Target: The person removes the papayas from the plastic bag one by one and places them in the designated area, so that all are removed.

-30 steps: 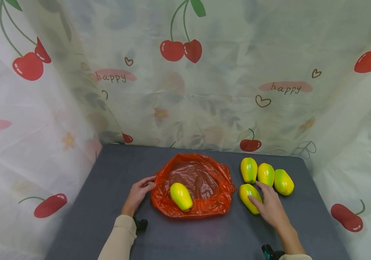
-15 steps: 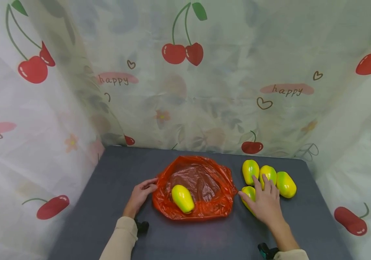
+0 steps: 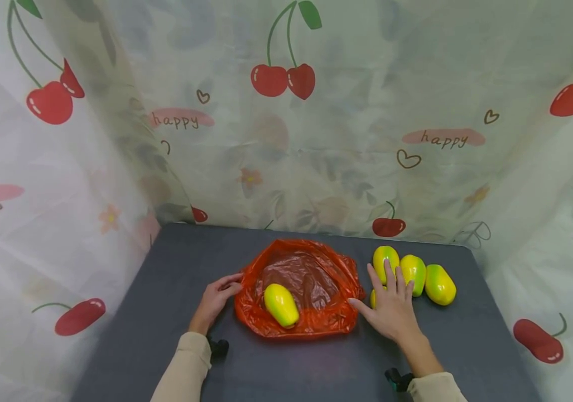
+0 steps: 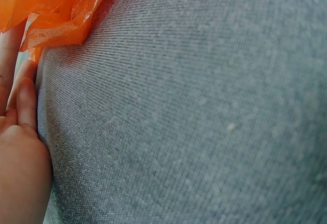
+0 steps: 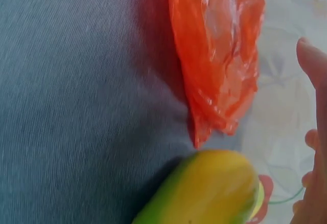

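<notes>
A red plastic bag [image 3: 311, 326] lies spread with its mouth up, and a yellow-green papaya [image 3: 281, 305] rests inside. My left hand [image 3: 214, 298] holds the bag's left edge between thumb and fingers; in the left wrist view the bag [image 4: 61, 24] partly covers the fingertips. My right hand [image 3: 391, 312] hovers palm down with fingers spread, holding nothing, its thumb near the bag's right edge. Beneath it is a mostly hidden papaya [image 3: 373, 298], seen larger in the right wrist view as a papaya [image 5: 209, 193] close to the bag [image 5: 214, 55].
Three more papayas stand in a row at the back right: one papaya [image 3: 385, 257], a middle papaya [image 3: 414, 273] and an outer papaya [image 3: 440, 285]. The dark grey table [image 3: 286, 371] is enclosed by a cherry-printed curtain [image 3: 286, 145].
My right hand has let go of the near papaya, lifted with its fingers spreading, and shifted left towards the bag. The left hand stays at the bag's edge.
</notes>
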A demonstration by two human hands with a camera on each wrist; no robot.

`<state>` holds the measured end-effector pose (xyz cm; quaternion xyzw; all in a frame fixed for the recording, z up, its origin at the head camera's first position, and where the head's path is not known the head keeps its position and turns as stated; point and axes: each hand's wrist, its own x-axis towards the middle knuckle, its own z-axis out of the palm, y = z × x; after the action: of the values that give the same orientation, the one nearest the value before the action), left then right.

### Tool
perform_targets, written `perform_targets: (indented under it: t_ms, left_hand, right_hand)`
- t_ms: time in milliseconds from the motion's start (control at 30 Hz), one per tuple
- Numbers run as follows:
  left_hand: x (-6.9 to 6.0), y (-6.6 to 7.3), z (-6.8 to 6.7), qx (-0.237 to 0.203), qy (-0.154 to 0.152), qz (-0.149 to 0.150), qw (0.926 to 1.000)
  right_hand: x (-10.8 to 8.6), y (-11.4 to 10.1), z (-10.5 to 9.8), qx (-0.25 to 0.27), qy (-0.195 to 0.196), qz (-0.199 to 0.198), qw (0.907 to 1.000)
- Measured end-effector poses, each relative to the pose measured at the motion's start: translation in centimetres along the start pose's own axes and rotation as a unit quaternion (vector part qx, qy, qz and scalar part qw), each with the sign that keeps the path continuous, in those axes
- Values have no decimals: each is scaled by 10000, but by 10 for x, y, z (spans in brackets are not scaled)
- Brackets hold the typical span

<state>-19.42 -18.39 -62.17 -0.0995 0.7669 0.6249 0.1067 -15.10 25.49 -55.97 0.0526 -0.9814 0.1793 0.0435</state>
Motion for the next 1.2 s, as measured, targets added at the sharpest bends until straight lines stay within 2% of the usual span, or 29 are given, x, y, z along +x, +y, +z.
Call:
perform_targets:
  t_ms: [133,433,733,967,1200]
  left_hand:
    - [0,-1,0,-56,5,-12,10000]
    - [2,2,2,-11,33,-8,10000]
    - [-1,1,0,8,25,-43,10000]
    - [0,-2,2,-43,12,7,10000]
    - [-1,0,0,-83,61,54,9999]
  right_hand:
    - [4,-11,5,33,-8,-147,9999]
    - [12,-42,18,185,-393,-367,9984]
    - [17,-75,27,464,-479,-791,9946]
    - [20,-97,27,836,-853,-951,9883]
    - [24,-118,31,949,-1214,-1119,9817]
